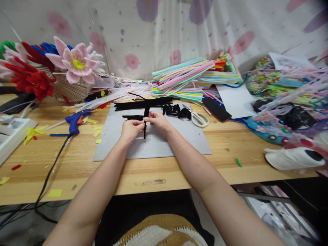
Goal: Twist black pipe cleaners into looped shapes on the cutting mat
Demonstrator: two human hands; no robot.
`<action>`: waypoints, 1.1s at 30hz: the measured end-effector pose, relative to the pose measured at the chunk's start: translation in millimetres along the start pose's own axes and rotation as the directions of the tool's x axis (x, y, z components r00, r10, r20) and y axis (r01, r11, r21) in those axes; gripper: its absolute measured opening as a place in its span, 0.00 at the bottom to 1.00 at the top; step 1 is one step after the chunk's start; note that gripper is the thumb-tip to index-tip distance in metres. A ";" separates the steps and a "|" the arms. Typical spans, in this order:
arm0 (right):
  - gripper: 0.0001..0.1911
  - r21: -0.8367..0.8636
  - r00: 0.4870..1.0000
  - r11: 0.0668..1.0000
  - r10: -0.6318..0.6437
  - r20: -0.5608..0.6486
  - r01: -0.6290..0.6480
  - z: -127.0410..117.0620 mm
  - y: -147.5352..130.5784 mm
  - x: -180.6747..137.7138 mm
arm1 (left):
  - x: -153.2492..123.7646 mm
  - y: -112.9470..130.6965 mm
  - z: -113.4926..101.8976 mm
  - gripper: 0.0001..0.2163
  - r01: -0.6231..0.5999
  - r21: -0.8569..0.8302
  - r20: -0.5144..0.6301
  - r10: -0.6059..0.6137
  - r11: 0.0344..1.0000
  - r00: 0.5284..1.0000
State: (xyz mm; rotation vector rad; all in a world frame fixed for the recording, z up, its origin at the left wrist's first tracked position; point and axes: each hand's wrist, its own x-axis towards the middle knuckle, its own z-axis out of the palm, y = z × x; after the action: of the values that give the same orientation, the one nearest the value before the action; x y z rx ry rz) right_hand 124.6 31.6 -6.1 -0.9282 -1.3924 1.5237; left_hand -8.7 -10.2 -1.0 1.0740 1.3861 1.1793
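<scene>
Both my hands meet over a grey cutting mat [153, 150], pinching a short black pipe cleaner [145, 131] that stands upright between them. My left hand [132, 130] closes on it from the left, and my right hand [158, 120] grips it a little higher from the right. Just behind my fingers lie a few cut black pipe cleaners [132, 117]. Farther back is a bundle of long black pipe cleaners [143, 103]. Curled black pieces [176, 111] sit right of my right hand, beside white-handled scissors [200, 120].
A blue glue gun [74, 122] with its cord rests at left, near fuzzy flowers [77, 64] and a white power strip [15, 136]. Pastel pipe cleaners [187, 73] are heaped at the back. A dark phone [216, 109], white paper [235, 100] and a white roll [293, 158] lie at right.
</scene>
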 end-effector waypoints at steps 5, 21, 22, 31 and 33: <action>0.20 0.082 0.998 0.996 0.028 0.048 -0.032 -1.9 -1.4 -1.7 | -3.6 5.2 1.5 0.12 0.040 -0.074 0.033 -0.037 0.996 0.999; 0.20 0.032 0.991 0.993 0.112 0.069 -0.115 -3.3 -6.9 -7.9 | -4.7 4.0 -5.7 0.17 0.042 -0.010 0.231 -0.039 0.999 0.972; 0.20 0.034 0.993 0.994 0.102 0.061 -0.104 -3.0 -7.3 -7.8 | -5.4 4.4 -4.9 0.18 0.032 -0.013 0.246 -0.028 0.999 0.969; 0.20 0.186 0.982 0.964 0.188 0.017 -0.188 5.2 -10.9 -8.0 | -7.5 4.5 -0.3 0.14 -0.072 -0.047 0.089 0.076 0.996 0.993; 0.19 0.242 0.969 0.938 0.242 0.056 -0.248 6.9 -11.9 -7.7 | -7.7 2.9 0.2 0.13 -0.116 -0.053 0.062 0.119 0.992 0.991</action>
State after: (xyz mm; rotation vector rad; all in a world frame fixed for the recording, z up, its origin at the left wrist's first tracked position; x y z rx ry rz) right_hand 122.3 22.1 6.3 -0.9541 -1.1005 1.8540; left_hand -7.4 -17.3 2.9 1.1615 1.2513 1.2460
